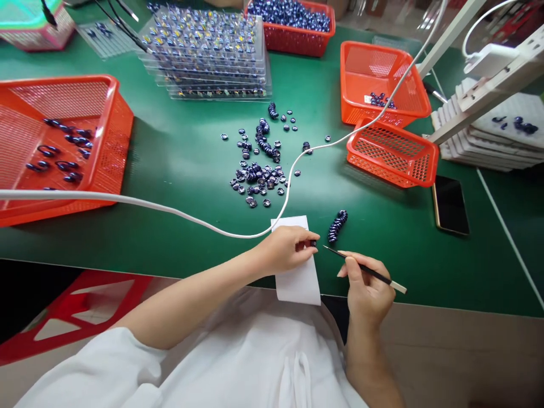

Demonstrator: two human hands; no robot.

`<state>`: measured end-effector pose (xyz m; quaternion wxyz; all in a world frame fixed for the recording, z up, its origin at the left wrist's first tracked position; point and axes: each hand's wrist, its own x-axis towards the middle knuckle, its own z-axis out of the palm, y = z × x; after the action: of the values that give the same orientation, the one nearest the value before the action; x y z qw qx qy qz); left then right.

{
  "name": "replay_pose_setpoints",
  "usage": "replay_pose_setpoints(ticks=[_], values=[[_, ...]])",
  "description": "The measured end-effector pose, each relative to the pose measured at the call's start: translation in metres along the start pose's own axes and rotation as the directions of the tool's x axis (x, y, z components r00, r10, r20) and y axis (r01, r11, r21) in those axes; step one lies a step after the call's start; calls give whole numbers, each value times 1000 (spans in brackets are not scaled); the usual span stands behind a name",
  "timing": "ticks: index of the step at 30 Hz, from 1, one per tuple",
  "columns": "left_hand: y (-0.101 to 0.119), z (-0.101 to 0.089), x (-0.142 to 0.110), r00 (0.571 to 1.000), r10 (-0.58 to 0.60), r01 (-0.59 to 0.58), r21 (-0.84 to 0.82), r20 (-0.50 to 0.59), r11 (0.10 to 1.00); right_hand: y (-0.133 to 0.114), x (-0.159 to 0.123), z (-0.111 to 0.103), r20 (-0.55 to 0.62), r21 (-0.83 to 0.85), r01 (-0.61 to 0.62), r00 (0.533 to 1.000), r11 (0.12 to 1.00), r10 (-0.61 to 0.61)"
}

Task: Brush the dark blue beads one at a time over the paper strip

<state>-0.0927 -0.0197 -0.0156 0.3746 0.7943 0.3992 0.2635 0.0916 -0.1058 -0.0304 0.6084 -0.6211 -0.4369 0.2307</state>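
Observation:
My left hand (284, 249) is closed, pinching a small dark shiny piece (313, 243) between thumb and fingertips above a white paper sheet (300, 286). Held like a pen in my right hand (369, 286) is a fine-tipped brush (374, 274) with a black and pale handle. Its thin tip points at the pinched piece, a small gap apart. Just beyond the tip, a short row of dark blue glossy pieces (338, 226) lies on the green table (182, 164). Farther off is a loose pile of similar pieces (259, 178), with a curved row (264, 139) behind it.
A white cable (204, 226) crosses in front of the pile. Orange baskets stand at left (123, 136) and right (346, 85), with a smaller basket (393, 153) nearby. Stacked clear trays (221, 93) and a full red basket (293, 45) are at the back. A phone (450, 205) lies right.

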Motion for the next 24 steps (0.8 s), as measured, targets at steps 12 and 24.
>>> replay_pose_setpoints(ticks=[12, 24], values=[[-9, -39, 2, 971, -24, 176, 639, -239, 749, 4, 8, 2, -346, 274, 57, 937, 960, 43], [28, 29, 41, 961, 88, -229, 580, 261, 782, 4, 8, 1, -341, 333, 67, 939, 941, 54]])
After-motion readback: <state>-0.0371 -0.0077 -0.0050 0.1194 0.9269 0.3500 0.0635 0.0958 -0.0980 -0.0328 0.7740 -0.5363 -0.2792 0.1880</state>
